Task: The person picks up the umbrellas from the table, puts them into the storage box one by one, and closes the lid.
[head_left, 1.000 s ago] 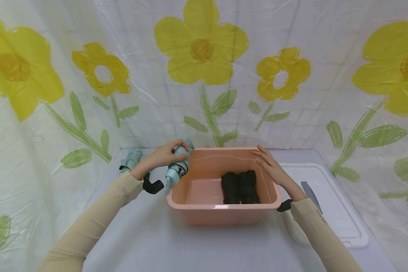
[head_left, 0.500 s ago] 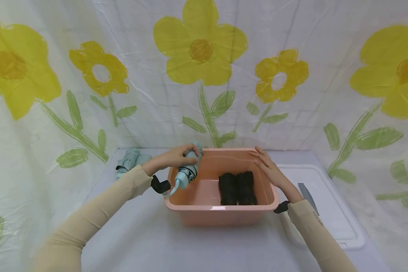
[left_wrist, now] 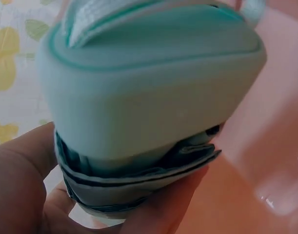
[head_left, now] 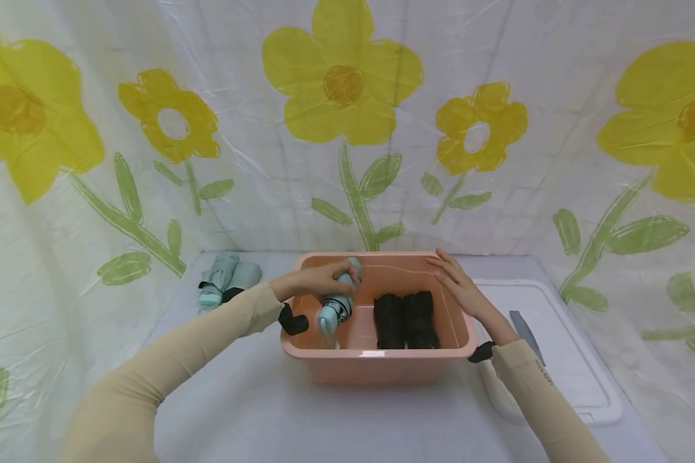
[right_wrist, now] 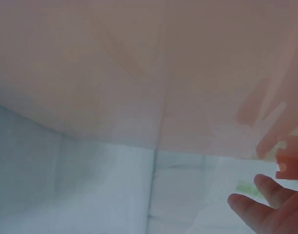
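A pale teal folded umbrella is in my left hand, held over the left part of a pink plastic basin. In the left wrist view, the fingers and thumb wrap round its bundled cloth, below the smooth handle end with its wrist strap. Two black folded bundles, which look like umbrellas, lie side by side in the basin's right half. My right hand rests on the basin's right rim with fairly straight, spread fingers. The right wrist view shows mostly the basin's outer wall and fingertips.
Two more pale teal folded umbrellas lie at the table's back left. A white lid or tray with a grey knife-shaped mark or object is right of the basin, partly behind the right forearm. A flowered curtain hangs behind.
My left hand has carried the teal umbrella rightward and down from the basin's left edge to over its inside. The right hand stays on the rim. The black bundles lie as before.
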A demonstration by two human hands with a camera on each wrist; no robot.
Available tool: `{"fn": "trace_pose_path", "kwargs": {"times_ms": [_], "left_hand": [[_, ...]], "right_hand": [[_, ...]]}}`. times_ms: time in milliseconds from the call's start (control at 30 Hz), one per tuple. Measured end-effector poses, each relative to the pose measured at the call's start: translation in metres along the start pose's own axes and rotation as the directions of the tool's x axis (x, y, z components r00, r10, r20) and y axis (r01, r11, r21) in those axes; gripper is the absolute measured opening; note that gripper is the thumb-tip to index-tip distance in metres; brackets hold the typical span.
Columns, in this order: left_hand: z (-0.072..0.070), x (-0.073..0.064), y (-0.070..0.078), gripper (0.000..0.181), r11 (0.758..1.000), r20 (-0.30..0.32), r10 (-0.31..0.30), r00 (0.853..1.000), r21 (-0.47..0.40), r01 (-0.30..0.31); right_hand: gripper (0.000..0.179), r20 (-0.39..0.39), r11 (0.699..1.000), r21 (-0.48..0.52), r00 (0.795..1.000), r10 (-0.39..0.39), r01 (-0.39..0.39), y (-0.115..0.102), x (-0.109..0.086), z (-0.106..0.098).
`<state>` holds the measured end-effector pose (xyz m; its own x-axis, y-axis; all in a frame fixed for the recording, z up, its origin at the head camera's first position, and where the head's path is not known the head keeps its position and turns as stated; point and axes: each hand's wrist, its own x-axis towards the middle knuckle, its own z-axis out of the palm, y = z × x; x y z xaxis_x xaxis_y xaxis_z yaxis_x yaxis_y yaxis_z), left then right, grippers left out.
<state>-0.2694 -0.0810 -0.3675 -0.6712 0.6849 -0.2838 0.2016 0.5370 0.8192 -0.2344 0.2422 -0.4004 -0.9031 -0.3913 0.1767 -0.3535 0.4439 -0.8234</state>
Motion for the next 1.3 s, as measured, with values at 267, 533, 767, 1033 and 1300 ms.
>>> {"fn": "trace_pose_path", "kwargs": {"times_ms": [267, 533, 767, 1033, 1300], "left_hand": [[0.014, 0.012, -0.007, 0.024, 0.999, 0.056, -0.042, 0.998, -0.019, 0.043], [0.028, 0.029, -0.016, 0.027, 0.992, 0.103, -0.060, 0.993, -0.107, 0.071], [0.043, 0.043, -0.021, 0.036, 0.965, 0.099, -0.176, 0.979, -0.182, 0.191], [0.057, 0.058, -0.025, 0.030, 0.954, 0.066, -0.224, 0.972, -0.189, 0.233], [0.083, 0.120, -0.112, 0.039, 0.978, -0.002, -0.194, 0.981, -0.081, 0.193]], "right_hand": [[0.041, -0.018, 1.000, -0.014, 1.000, -0.014, 0.013, 0.034, 0.008, 0.004], [0.041, -0.004, 1.000, -0.011, 1.000, 0.017, -0.017, -0.001, -0.001, 0.002], [0.041, -0.002, 1.000, -0.007, 1.000, 0.004, -0.004, -0.003, 0.000, 0.001], [0.041, -0.005, 1.000, -0.006, 1.000, 0.004, -0.004, -0.004, 0.001, -0.001], [0.041, -0.013, 1.000, -0.013, 1.000, 0.006, -0.006, -0.003, 0.001, 0.000]]}}
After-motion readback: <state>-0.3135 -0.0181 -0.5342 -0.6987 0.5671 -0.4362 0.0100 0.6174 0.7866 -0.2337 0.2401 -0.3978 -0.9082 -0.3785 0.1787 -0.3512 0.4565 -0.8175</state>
